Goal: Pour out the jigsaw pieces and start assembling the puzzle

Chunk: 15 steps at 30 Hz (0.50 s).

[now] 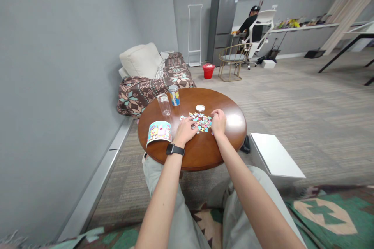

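Note:
A loose pile of small, colourful jigsaw puzzle pieces [203, 123] lies on the round brown wooden table [201, 155]. My left hand [186, 130], with a black watch on its wrist, rests at the left side of the pile, fingers apart and touching pieces. At the pile's right edge is my right hand [219, 121], its fingers curled in and closed; whatever they may hold is too small to tell. Left of my left hand stands a curved cartoon picture sheet [159, 131]. Just behind the pile lies a round white lid [200, 107].
A clear glass [164, 105] and a blue-yellow tin [174, 95] stand at the table's back left. A white box [276, 153] is right of the table. Beyond are a covered sofa [154, 81], a red bucket [208, 71] and a seated person [251, 23].

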### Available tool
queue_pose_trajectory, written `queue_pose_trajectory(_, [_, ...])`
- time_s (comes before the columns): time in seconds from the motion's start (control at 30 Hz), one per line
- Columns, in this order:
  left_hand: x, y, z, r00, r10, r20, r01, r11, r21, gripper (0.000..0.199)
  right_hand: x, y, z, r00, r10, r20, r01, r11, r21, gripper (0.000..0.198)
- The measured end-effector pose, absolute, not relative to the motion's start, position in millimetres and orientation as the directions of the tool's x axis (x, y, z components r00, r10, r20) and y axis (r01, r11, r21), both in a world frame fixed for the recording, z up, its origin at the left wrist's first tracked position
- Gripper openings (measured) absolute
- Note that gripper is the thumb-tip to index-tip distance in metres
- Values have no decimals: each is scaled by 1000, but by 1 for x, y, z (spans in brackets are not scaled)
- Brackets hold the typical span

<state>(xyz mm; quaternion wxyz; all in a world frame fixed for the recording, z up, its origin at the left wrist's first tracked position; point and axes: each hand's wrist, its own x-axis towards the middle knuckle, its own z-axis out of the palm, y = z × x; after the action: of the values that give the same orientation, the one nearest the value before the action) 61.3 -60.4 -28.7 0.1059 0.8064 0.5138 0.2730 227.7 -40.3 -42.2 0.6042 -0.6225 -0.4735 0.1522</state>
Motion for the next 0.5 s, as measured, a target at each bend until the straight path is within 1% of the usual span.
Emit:
queue_pose_trajectory(0.07, [62,-61,-28,371,863,342,735,-498,460,26,228,-40,-43,505,775,380,404,176,-897,16])
queue_pose_trajectory(0.13, [62,-62,-27,437,829,349,694,-557,456,20,228,-40,-43,504,778,374,404,171,-899,16])
queue_pose_trajectory(0.2, [63,-62,-27,462,820,338,690,-572,443,17,229,-40,-43,504,782,368,403,164,-900,16])
queue_pose_trajectory(0.27, [62,-61,-29,428,846,317,728,-530,434,19,229,-40,-43,503,785,363,403,158,-901,16])
queue_pose_trajectory(0.37, [62,-59,-32,359,887,289,793,-454,407,30,229,-40,-43,502,788,357,403,153,-902,16])
queue_pose_trajectory(0.5, [61,-59,-34,336,901,275,830,-421,365,35,229,-40,-43,502,789,354,404,148,-903,17])
